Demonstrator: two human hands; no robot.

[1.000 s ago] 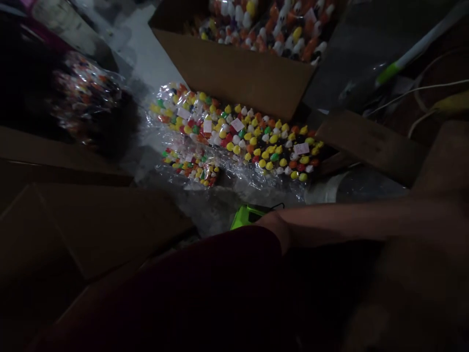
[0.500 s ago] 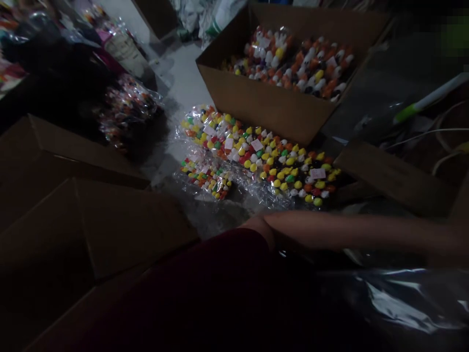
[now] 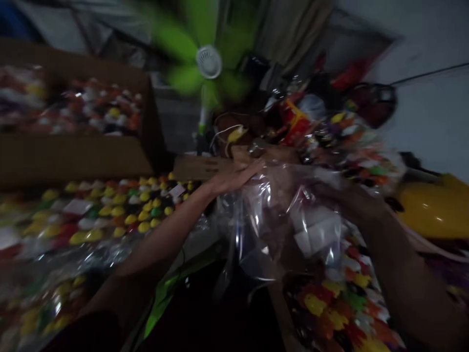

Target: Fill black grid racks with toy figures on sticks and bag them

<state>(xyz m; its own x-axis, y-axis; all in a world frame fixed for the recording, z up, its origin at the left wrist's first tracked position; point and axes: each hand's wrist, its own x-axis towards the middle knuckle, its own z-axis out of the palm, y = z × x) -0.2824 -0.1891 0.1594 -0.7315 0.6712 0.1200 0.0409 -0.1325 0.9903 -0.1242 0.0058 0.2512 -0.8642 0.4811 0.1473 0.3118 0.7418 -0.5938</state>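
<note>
A large clear plastic bag point(image 3: 256, 230) hangs in front of me, creased and shiny. My left hand point(image 3: 234, 177) reaches in from the left, its fingers closed on the bag's upper edge. On the other side, my right hand point(image 3: 330, 190) is at the bag's upper right, dark and smeared, its fingers hidden behind the film. A white paper slip point(image 3: 318, 234) shows at the bag's right part; whether it is inside cannot be told. Below the right forearm lie colourful small plastic figures point(image 3: 337, 303) in red, yellow, green and white.
Bagged yellow, white and green toy pieces point(image 3: 139, 205) lie to the left. Behind them stands a cardboard box point(image 3: 73, 156) of orange and white figures. A green fan point(image 3: 209, 61) is at the back. A glossy yellow object point(image 3: 436, 208) sits at right, near more bagged figures point(image 3: 370, 151).
My view has swung right, bringing in the fan and the pile at right. Both hands are now in view at the clear bag; before, one forearm stretched right with its hand out of sight.
</note>
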